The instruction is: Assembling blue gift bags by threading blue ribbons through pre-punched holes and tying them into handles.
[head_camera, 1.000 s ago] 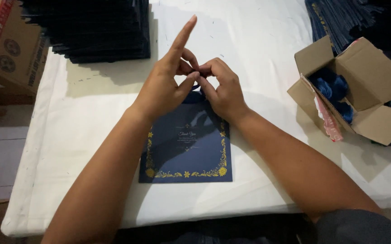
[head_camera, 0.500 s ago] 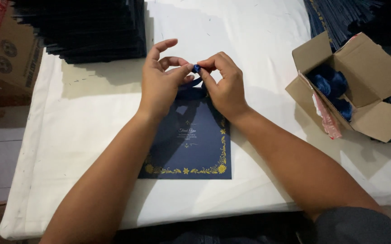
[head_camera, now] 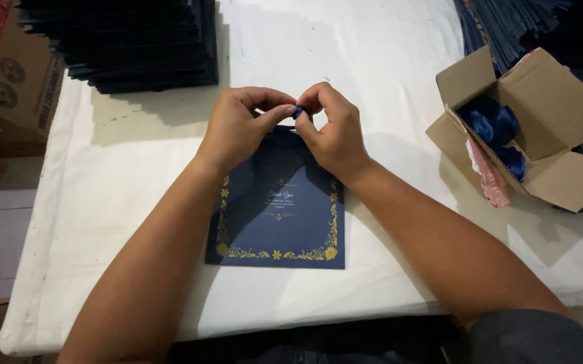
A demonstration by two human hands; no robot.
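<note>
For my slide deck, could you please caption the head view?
Both hands pinch a small blue ribbon at the top of a gold-bordered navy paper bag.

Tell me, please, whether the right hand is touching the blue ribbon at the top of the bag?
Touching: the head view shows the right hand pinching the blue ribbon against the left hand, no gap visible.

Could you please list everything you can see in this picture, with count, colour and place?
flat bag: one, dark blue with gold floral border, table centre, under the hands
cord: one, blue, pinched between both hands at the bag's top edge
table: one, covered in white cloth
stack of flat bags: one, dark blue, far left
open carton: one, brown, right side, holding blue cords
closed carton: one, brown, left edge
left hand: one, fingers pinched on the cord
right hand: one, fingers pinched on the cord
</note>
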